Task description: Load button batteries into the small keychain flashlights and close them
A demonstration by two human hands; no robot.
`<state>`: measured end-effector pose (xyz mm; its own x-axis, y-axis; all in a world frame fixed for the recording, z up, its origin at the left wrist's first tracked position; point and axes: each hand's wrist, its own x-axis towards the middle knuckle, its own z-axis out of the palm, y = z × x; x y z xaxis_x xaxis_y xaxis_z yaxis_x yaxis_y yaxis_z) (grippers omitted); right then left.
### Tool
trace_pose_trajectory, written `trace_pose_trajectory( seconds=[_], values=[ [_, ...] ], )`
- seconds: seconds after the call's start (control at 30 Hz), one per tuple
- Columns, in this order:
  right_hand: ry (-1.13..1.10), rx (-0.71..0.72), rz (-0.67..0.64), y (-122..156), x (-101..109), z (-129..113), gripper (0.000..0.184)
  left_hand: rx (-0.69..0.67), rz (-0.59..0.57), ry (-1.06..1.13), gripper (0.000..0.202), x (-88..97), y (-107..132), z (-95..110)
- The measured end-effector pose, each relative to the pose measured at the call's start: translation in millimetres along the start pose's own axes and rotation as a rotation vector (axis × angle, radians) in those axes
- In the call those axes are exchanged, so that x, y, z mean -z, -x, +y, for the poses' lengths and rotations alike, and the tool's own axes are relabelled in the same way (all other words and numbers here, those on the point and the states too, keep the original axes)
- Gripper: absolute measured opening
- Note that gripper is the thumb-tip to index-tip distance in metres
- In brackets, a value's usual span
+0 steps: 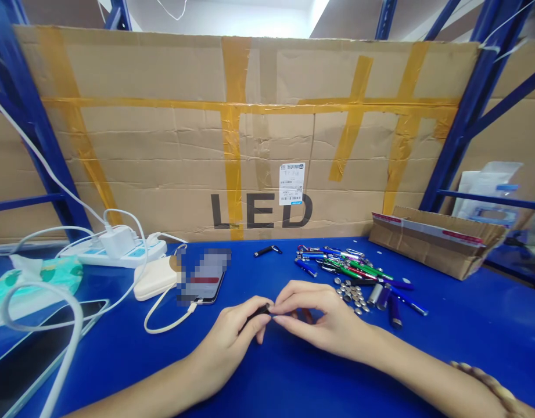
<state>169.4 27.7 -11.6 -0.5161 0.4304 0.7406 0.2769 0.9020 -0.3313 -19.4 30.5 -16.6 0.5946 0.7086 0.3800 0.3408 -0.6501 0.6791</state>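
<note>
My left hand [239, 328] is closed around a small black tube, a mini flashlight body [259, 312], low over the blue table [293, 371]. My right hand [319, 316] meets it from the right, fingertips pinched at the tube's end; what they pinch is too small to make out. Just right of the hands lie a heap of coloured mini flashlights [349, 268], several silver button cells [351, 292] and a few loose tube parts [383, 297]. A single black flashlight with a clip [267, 251] lies farther back.
A phone [204, 277] on a white cable, a white power bank [156, 277] and a power strip [114, 251] sit at left, with a tissue pack [36, 277]. An open cardboard box [437, 241] is at right. A large taped "LED" carton [250, 133] stands behind.
</note>
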Motion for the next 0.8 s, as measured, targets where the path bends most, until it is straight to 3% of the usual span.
trace_pose_trajectory(
  seconds=[0.33,0.53,0.67,0.8],
  values=[
    [0.041,-0.184,-0.159,1.0,6.7,-3.1,0.015,0.024,-0.021,-0.034,0.023,-0.5,-0.1,0.1],
    [0.426,-0.243,0.002,-1.5,28.5,19.3,0.014,0.113,0.078,-0.036,0.025,0.9,2.2,0.0],
    [0.853,-0.505,0.014,2.0,62.6,46.1,0.016,0.151,0.092,0.018,0.026,3.0,2.1,1.3],
    [0.998,-0.788,-0.078,8.3,85.6,63.2,0.014,0.155,0.099,0.049,0.026,3.3,3.1,2.8]
  ],
)
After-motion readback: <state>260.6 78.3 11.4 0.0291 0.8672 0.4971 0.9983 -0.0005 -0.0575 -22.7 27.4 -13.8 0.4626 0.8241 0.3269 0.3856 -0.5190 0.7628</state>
